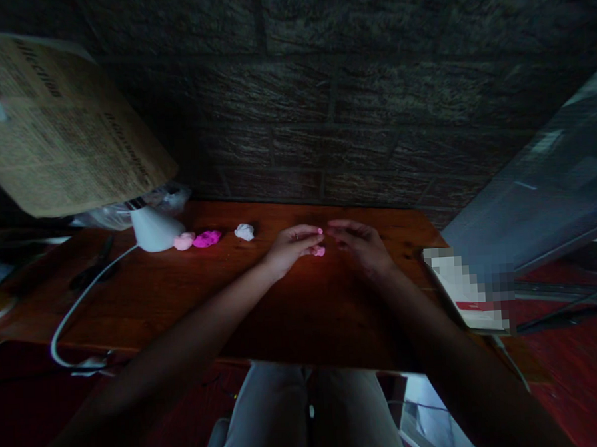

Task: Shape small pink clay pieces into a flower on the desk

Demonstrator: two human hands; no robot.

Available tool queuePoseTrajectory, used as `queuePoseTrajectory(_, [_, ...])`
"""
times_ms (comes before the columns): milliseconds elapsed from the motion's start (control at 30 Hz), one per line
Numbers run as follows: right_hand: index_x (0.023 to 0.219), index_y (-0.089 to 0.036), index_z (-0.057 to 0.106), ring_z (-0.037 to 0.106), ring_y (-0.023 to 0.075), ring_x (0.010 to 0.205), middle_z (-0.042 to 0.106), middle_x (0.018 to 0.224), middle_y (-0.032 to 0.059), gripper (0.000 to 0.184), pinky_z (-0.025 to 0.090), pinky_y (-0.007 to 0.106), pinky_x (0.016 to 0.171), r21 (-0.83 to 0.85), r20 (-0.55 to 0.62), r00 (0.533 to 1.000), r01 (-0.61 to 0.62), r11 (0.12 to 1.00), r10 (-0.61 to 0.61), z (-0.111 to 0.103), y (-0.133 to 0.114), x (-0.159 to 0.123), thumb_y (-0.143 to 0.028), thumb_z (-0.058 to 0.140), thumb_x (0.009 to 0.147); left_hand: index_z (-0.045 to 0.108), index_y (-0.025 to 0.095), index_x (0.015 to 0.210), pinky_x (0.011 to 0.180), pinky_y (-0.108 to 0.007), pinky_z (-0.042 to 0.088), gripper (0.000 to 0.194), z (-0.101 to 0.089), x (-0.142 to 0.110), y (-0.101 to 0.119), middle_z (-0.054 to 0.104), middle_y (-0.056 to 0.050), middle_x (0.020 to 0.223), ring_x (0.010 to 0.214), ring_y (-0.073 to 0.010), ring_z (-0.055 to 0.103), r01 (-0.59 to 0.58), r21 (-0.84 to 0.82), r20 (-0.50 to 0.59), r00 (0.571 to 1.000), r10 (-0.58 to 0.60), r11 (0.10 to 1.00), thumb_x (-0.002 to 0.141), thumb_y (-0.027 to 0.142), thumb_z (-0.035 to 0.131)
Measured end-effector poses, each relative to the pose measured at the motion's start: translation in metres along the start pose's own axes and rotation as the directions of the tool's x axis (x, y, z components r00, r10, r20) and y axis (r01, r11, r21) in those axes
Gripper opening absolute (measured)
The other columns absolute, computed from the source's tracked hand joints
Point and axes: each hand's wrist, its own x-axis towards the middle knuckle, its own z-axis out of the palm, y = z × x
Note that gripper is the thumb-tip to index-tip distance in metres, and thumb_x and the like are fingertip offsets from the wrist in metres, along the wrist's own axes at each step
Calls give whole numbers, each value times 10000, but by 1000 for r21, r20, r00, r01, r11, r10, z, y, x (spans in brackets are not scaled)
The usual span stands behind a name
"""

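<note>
At the far left of the wooden table, a pale rounded thing was cut off by the picture's edge and too dim to name. Next came a lamp, its brown printed shade partly out of view, its white base on the table. Behind the base showed a clear plastic bag, mostly hidden; whether it held anything could not be told. A dark object lay in shadow, its shape unclear, near the white cord.

Beside the base sat a pale pink lump, touching a magenta lump, with a white lump apart to their right. Near the middle, above the table, the left hand pinched a small pink bit between thumb and finger. A pink piece showed just below, partly covered by that hand; whether the fingers held it was unclear. The right hand was just beside, fingers bent toward the bit but blurred, so I could not tell whether its fingertips met. Farther right, a flat pale object was obscured by coarse blocks.
</note>
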Motion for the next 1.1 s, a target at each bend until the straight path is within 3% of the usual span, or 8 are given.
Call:
queuePoseTrajectory(233, [921, -242, 768, 549, 126, 652, 714, 784, 2, 297, 415, 286, 614, -22, 58, 998, 38, 999, -37, -2, 4, 2, -359, 784, 648, 715, 116, 958, 744, -288, 570, 285, 1, -1, 1, 741, -54, 869, 705, -133, 719, -1, 19, 1, 1000, 1, 1000, 715, 202, 836])
queuePoseTrajectory(567, [836, -248, 782, 639, 153, 763, 757, 859, 26, 234, 486, 302, 691, 36, 24, 1000, -7, 999, 6, 1, 1, 1, -363, 818, 637, 721, 120, 937, 708, -259, 555, 266, 1, -3, 3, 744, -46, 855, 683, -121, 710, 2, 15, -15, 1000, -2, 1000, 705, 182, 835])
queuePoseTrajectory(767, [852, -236, 771, 622, 144, 735, 737, 810, 11, 261, 464, 286, 661, 32, 28, 999, 17, 999, -18, 1, 2, 1, -344, 826, 621, 721, 117, 948, 728, -274, 562, 322, 2, -3, 5, 748, -57, 868, 697, -129, 712, -2, 19, -9, 1000, 2, 1000, 678, 220, 862])
queuePoseTrajectory(1100, [860, -208, 743, 650, 138, 746, 722, 789, 7, 403, 532, 298, 707, 83, 81, 986, -152, 985, 146, 1, 2, -2, -413, 895, 548, 709, 115, 937, 730, -281, 571, 335, 2, -3, 4, 744, -42, 841, 684, -126, 713, -4, 31, 3, 1000, 4, 1000, 671, 245, 866])
